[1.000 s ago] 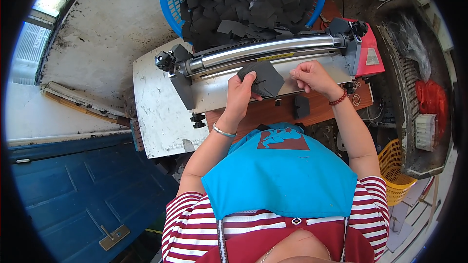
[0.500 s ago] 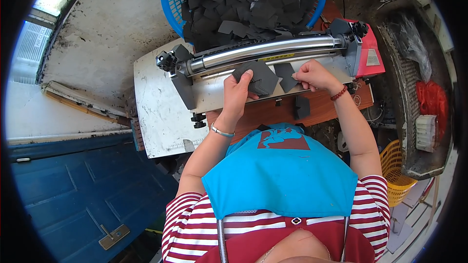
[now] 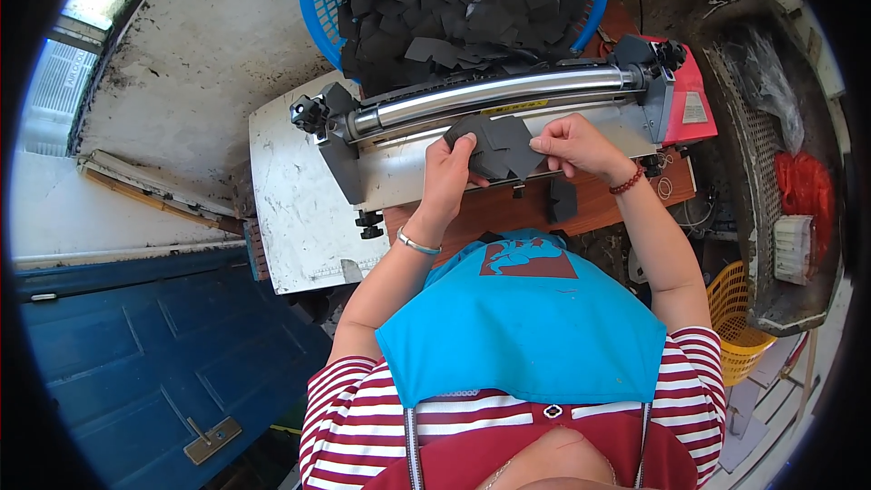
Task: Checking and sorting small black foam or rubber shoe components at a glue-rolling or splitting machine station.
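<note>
My left hand [image 3: 445, 177] grips a fanned stack of dark grey flat pieces [image 3: 479, 156], thumb on top, above the front plate of a roller machine [image 3: 499, 95]. At the stack's right side, my right hand [image 3: 581, 147] pinches the edge of a single dark grey piece [image 3: 517, 141], which overlaps the stack. Behind the machine's shiny roller stands a blue basket [image 3: 319, 14] heaped with similar loose dark pieces [image 3: 454, 4].
One dark block-like thing [image 3: 562, 200] rests on the brown wooden table [image 3: 508, 209] in front of the machine. A white board [image 3: 290, 191] lies to the left. At right are a dark crate [image 3: 762, 172], a red bag [image 3: 803, 186] and a yellow basket [image 3: 737, 322].
My right hand has shifted slightly left, bringing its piece from beside the stack to lie over it. My left hand and the stack have moved a little to the right.
</note>
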`<move>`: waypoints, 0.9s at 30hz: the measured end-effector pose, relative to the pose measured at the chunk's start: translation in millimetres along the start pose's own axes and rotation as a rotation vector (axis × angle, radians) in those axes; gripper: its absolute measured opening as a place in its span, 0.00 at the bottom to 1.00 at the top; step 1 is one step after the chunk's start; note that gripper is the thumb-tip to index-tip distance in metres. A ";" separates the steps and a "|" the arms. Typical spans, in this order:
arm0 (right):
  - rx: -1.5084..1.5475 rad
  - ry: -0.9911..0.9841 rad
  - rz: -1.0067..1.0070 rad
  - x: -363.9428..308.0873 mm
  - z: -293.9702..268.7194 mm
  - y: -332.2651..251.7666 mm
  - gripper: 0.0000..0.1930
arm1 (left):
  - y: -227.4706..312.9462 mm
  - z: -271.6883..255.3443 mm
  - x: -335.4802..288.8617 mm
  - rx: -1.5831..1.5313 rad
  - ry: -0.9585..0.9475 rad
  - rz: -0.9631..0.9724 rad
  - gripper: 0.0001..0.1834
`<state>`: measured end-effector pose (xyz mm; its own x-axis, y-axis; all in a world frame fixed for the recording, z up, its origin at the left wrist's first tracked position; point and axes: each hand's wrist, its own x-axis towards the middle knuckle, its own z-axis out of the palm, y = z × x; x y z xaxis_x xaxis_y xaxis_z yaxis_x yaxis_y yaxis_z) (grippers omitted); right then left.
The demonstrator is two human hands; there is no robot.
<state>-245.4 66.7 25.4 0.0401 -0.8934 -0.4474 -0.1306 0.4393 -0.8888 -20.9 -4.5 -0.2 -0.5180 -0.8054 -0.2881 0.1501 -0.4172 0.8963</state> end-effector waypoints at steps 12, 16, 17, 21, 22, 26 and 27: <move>0.005 0.023 -0.088 1.8 4.2 12.6 0.14 | -2.1 6.9 2.8 0.107 -0.002 0.027 0.09; 0.021 0.074 -0.058 0.9 -1.9 12.8 0.14 | -3.7 4.6 2.9 0.106 0.062 0.084 0.10; -0.030 0.087 -0.012 3.0 -8.7 16.2 0.15 | -3.0 1.7 3.0 0.102 0.079 0.081 0.10; -0.325 0.307 0.047 13.4 -18.2 13.0 0.17 | 1.1 2.2 2.1 0.076 0.059 0.062 0.10; -0.290 0.369 -0.015 17.3 -17.5 15.2 0.20 | 0.5 3.0 1.5 0.077 0.058 0.061 0.10; -0.051 0.117 -0.073 12.3 4.2 7.7 0.22 | -1.3 5.5 2.1 0.083 0.026 0.077 0.10; -0.052 0.117 -0.072 10.3 5.8 9.2 0.22 | -1.5 6.0 1.9 0.087 0.015 0.079 0.10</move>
<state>-240.5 62.1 12.0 -0.0639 -0.9287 -0.3652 -0.1827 0.3706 -0.9106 -27.1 -2.9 -0.1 -0.4945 -0.8410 -0.2196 0.1164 -0.3144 0.9421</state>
